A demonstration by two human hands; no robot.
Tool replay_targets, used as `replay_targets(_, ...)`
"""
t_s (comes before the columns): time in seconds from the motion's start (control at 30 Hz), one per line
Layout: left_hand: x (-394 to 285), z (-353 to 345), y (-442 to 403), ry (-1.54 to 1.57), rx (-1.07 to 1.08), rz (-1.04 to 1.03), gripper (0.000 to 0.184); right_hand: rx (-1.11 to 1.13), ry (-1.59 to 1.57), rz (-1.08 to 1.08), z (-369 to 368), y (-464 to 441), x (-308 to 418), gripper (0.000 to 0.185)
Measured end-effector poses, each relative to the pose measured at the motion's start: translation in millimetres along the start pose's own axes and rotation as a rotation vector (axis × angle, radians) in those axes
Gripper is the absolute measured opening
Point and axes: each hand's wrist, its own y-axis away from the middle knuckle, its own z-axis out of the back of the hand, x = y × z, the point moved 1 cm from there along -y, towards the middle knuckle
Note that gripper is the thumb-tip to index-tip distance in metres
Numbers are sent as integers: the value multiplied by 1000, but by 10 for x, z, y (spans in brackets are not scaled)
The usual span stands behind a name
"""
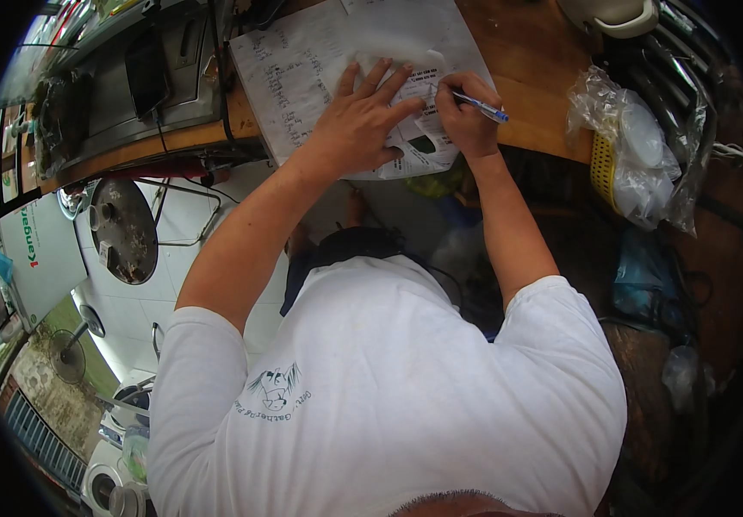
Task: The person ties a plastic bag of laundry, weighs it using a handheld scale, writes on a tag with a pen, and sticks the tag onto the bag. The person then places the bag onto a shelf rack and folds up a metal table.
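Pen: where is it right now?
In the head view, the pen is in the person's right hand, above and right of centre, to the right of the left hand and over the papers on the table.

Head-worn fisheye view, facing forward and down, shirt close below, table beyond

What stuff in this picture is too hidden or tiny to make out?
Head view, handwriting on the large white paper sheet: too small to read.
Head view, whatever lies beneath the left hand: covered by that hand.
Head view, contents of the yellow perforated plastic basket: partly hidden by crumpled clear plastic.
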Motion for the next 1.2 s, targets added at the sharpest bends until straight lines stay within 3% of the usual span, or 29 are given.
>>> replay_targets(0.53, 11, 8, 10, 24, -5, 2, 84, -43, -3, -21, -44, 8, -15, 5)
replay_targets(0.63, 6, -8, 8, 8, 8, 10, 85, -36, -52, -84, 13, 19, -25, 5)
replay_targets(0.7, 1, -2, 13, 9, 3, 5, 85, -31, -252, -304, 64, 68, -48, 4)
replay_targets(0.83, 9, 6, 20, 14, -3, 0, 86, 60, -65, 39, 36, 60, 89, 6)
replay_targets(1.2, 26, -19, 25, 12, -18, 0, 86, 41, -19, 77, -11, 64, 90, 7)
